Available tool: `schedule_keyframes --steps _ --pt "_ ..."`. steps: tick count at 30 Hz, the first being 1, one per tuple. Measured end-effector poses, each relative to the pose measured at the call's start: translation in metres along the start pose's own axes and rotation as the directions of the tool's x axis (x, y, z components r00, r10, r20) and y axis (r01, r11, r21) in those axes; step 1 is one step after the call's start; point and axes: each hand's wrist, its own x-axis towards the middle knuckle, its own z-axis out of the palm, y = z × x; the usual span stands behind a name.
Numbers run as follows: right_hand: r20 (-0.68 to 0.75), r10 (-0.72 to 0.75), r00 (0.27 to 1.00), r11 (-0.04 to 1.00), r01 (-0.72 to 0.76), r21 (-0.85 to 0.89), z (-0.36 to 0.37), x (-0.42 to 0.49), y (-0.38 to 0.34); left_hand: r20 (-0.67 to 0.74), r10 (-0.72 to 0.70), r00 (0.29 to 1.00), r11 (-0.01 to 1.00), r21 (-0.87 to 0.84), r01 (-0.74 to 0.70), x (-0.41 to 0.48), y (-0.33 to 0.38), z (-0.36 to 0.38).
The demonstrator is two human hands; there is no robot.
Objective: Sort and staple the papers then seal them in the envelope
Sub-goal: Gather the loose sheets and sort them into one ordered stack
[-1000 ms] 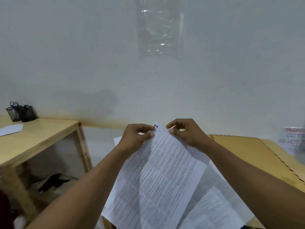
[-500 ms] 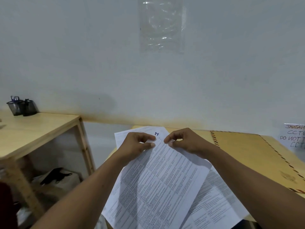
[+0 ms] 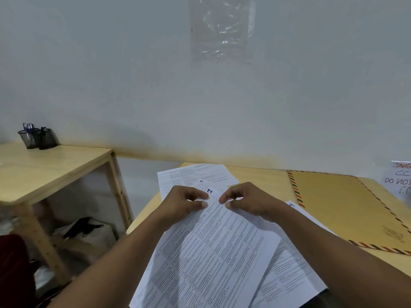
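White printed paper point(image 3: 213, 247) with a blue "1" at its top is held up over the wooden table point(image 3: 262, 176). Left hand point(image 3: 184, 203) and right hand point(image 3: 246, 201) each pinch its top edge, close together. More papers point(image 3: 195, 174) lie under it. Just to the right lies a brown envelope point(image 3: 340, 203), flat.

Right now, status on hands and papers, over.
Left hand and right hand both pinching top sheet at its far edge. Other sheets loose beneath. Envelope lying flat, right. No stapler seen.
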Motion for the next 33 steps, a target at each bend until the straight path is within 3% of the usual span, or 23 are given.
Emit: schedule_keyframes --steps 17,26,33 --pt "-0.055 0.006 0.998 0.999 -0.009 -0.047 0.043 0.017 0.019 -0.032 -0.062 0.998 0.998 0.009 0.063 0.002 -0.034 -0.008" --pt "-0.113 -0.038 0.993 0.992 0.023 -0.127 0.026 0.031 0.026 -0.042 0.005 0.999 0.999 0.046 -0.003 0.03 -0.03 0.002" --pt "-0.174 -0.011 0.985 0.997 -0.001 -0.074 -0.007 0.013 0.033 0.03 0.075 0.997 0.993 0.092 -0.078 0.048 -0.013 0.021"
